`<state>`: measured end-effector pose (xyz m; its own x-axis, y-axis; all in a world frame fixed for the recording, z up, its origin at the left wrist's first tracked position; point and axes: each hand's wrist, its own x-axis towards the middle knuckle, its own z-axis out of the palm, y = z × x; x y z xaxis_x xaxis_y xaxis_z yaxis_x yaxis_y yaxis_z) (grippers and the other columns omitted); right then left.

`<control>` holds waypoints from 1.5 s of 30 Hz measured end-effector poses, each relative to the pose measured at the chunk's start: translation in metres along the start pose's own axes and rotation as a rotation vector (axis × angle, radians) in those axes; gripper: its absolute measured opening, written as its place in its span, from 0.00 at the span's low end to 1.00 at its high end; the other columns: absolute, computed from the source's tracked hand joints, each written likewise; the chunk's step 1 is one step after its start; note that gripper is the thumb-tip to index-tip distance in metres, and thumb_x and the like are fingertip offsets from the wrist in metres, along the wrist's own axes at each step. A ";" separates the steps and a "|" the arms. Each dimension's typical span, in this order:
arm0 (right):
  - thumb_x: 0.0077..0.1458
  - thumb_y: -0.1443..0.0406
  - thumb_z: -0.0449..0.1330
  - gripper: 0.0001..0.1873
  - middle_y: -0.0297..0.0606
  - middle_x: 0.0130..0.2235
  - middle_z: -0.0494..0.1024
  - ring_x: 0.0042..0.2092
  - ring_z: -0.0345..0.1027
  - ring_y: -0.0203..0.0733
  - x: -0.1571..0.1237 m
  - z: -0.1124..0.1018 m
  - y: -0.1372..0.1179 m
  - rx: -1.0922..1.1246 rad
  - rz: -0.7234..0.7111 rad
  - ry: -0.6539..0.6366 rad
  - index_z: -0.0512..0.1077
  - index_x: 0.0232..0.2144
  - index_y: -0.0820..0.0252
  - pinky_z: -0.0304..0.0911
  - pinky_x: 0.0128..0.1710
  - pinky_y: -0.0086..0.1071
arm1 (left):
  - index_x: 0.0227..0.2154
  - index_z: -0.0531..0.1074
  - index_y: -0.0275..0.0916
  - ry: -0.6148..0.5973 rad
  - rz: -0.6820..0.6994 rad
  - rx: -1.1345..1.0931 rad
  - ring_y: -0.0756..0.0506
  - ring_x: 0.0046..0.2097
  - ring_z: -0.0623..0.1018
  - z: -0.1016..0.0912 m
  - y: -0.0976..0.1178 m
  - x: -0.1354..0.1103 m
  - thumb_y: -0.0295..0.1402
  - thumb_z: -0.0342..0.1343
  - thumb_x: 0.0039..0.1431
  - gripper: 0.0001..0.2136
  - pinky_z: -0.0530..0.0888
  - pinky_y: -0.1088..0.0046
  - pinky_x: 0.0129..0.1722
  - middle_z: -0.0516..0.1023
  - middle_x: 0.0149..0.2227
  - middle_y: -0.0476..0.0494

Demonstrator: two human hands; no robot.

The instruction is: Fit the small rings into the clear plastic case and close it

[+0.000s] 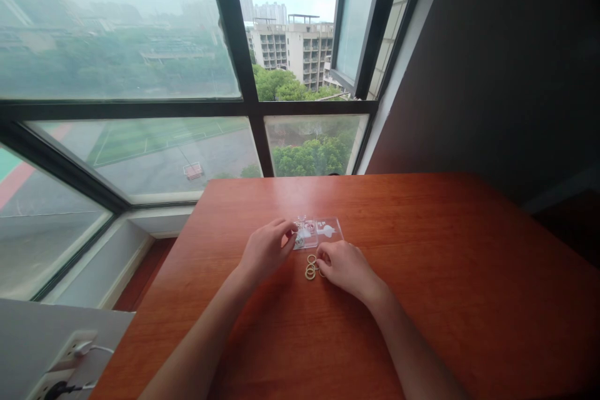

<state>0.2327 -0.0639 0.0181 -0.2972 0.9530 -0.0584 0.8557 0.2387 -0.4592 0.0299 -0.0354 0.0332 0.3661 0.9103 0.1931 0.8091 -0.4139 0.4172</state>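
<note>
A clear plastic box (310,239) lies on the table with its transparent lid (330,229), marked with a white design, folded out on the right. Small rings and other little pieces show inside its compartments. At the box's left edge, my left hand (267,247) has its thumb and fingers closed on the rim. Just in front of the box lie several pale yellow-green rings (310,272), some overlapping. My right hand (347,267) is bent over the right side of these rings, thumb and fingertips pinched together. Whatever is between those fingertips is hidden.
The reddish-brown wooden table (445,275) extends to both sides. Dark-framed windows (253,106) rise behind it, with one pane open at the right. A dark wall (482,75) stands on the right. Plugs sit in wall sockets (75,350) at the lower left.
</note>
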 end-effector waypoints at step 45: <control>0.56 0.64 0.57 0.05 0.31 0.29 0.78 0.30 0.68 0.36 0.003 -0.006 0.002 0.013 -0.026 0.164 0.74 0.31 0.53 0.49 0.29 0.27 | 0.32 0.73 0.39 -0.076 0.072 -0.176 0.51 0.29 0.69 0.004 0.016 -0.001 0.29 0.49 0.58 0.07 0.63 0.77 0.28 0.75 0.32 0.47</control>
<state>0.2357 -0.0591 0.0225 -0.2454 0.9644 0.0987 0.8429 0.2625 -0.4697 0.0441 -0.0432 0.0366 0.4595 0.8730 0.1635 0.6888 -0.4664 0.5549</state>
